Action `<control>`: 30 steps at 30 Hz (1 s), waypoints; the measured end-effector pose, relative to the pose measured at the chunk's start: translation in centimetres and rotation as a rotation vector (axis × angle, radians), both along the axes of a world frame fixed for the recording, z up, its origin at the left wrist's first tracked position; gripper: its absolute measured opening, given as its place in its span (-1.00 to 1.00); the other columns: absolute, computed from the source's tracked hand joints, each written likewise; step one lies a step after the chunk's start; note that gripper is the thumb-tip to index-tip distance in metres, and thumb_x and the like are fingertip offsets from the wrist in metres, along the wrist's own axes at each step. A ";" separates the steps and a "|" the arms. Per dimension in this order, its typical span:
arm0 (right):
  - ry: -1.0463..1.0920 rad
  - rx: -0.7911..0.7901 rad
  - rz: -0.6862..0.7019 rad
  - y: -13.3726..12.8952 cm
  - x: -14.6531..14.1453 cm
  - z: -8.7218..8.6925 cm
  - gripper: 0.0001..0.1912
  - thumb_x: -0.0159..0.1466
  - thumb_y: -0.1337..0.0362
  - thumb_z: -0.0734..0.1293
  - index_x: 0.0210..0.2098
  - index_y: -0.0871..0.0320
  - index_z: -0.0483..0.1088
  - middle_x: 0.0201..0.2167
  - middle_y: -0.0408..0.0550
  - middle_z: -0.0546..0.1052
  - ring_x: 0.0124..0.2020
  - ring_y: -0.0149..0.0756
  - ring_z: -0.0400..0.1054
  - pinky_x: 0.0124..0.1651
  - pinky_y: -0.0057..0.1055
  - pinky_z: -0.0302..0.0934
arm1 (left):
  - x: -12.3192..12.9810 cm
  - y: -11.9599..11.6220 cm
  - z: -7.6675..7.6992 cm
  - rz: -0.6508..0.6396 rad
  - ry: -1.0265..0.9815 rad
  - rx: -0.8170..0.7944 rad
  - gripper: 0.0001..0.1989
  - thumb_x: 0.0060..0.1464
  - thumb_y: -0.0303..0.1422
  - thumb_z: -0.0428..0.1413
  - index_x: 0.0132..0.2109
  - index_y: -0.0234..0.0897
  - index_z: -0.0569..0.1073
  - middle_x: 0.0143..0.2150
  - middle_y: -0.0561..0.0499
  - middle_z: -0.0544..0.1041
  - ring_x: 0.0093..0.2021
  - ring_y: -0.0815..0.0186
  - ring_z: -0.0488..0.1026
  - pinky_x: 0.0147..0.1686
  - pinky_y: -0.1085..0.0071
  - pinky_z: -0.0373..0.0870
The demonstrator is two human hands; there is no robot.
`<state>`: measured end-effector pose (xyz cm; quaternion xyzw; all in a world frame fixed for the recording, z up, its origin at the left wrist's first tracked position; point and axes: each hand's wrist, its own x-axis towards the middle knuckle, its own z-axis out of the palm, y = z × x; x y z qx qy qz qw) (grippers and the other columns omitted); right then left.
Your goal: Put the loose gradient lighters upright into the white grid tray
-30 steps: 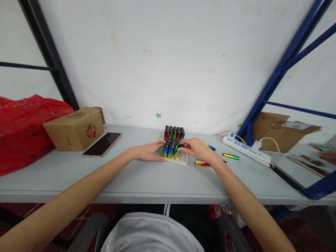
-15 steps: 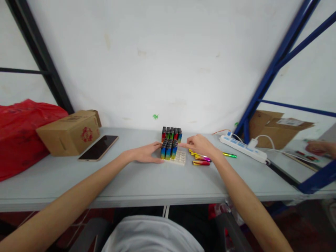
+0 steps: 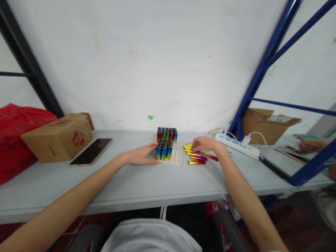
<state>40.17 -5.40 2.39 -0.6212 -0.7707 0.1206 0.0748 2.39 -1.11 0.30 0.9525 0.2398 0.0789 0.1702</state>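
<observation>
My left hand [image 3: 141, 154] lies at the left end of a white tray [image 3: 176, 159] with round holes, thumb at the front edge and fingers behind, gripping it. Several blue-and-yellow lighters [image 3: 163, 152] with black tops stand upright in the tray's left part; holes on its right side show. My right hand [image 3: 203, 144] is to the right of the tray, fingers bent down and pinched on a lighter [image 3: 193, 148] among several shiny ones lying flat. The fingertips partly hide it. Close to me lies a gold-and-red lighter [image 3: 196, 162].
Behind the tray stands a block of upright coloured lighters [image 3: 167, 135]. To the left are a phone [image 3: 91, 152], a cardboard box [image 3: 59, 134] and a red bag [image 3: 21, 140]. A power strip [image 3: 237, 145] and a blue rack post [image 3: 258, 77] are on the right. Beyond it shows another person's hand [image 3: 312, 145].
My right hand has moved from beside the tray's lighters rightward to the lighters lying flat, with its fingers now bent down on them. My left hand stays at the tray. The view has shifted slightly.
</observation>
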 end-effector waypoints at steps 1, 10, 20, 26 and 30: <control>-0.012 0.028 -0.022 0.0 0.1 0.1 -0.73 0.18 0.32 0.46 -0.11 0.13 0.57 -0.21 -0.05 0.68 -0.25 -0.25 0.55 -0.18 -0.42 0.33 | 0.0 0.0 0.1 0.006 0.007 0.000 -0.15 0.20 0.12 0.13 0.42 -0.32 0.15 0.43 -0.23 0.21 0.39 -0.02 0.22 0.38 0.21 0.12; -0.109 0.051 -0.052 1.0 0.1 -0.5 -0.80 0.21 0.41 0.40 -0.20 0.15 0.64 -0.18 0.03 0.69 -0.20 -0.20 0.56 -0.12 -0.42 0.32 | 0.0 -0.1 0.1 0.003 0.011 0.007 -0.15 0.20 0.13 0.12 0.41 -0.33 0.16 0.44 -0.23 0.21 0.39 -0.01 0.22 0.38 0.23 0.10; 0.272 0.374 -0.076 1.4 -0.1 -0.4 -0.74 0.22 0.29 0.42 -0.09 0.19 0.57 -0.16 0.07 0.63 -0.23 -0.24 0.51 -0.06 -0.32 0.33 | -0.1 0.2 -0.3 0.019 0.016 0.024 -0.12 0.19 0.17 0.11 0.43 -0.31 0.14 0.44 -0.23 0.20 0.40 -0.02 0.20 0.38 0.24 0.11; 1.185 0.279 -0.083 1.1 -3.9 -0.8 -0.51 0.07 -0.01 0.52 -0.11 0.14 0.51 -0.17 0.00 0.59 -0.15 -0.26 0.48 -0.05 -0.30 0.35 | 0.0 0.3 -0.4 0.023 0.005 -0.027 -0.10 0.17 0.15 0.13 0.43 -0.34 0.13 0.44 -0.24 0.19 0.40 0.00 0.19 0.39 0.24 0.08; 1.335 0.128 0.001 0.0 -6.6 -0.6 -0.48 0.07 -0.12 0.50 -0.13 0.06 0.43 -0.18 -0.07 0.57 -0.16 -0.29 0.46 -0.06 -0.30 0.37 | 0.0 0.2 -0.2 -0.011 -0.025 -0.018 -0.14 0.19 0.12 0.14 0.43 -0.31 0.15 0.43 -0.22 0.21 0.39 -0.01 0.22 0.40 0.19 0.08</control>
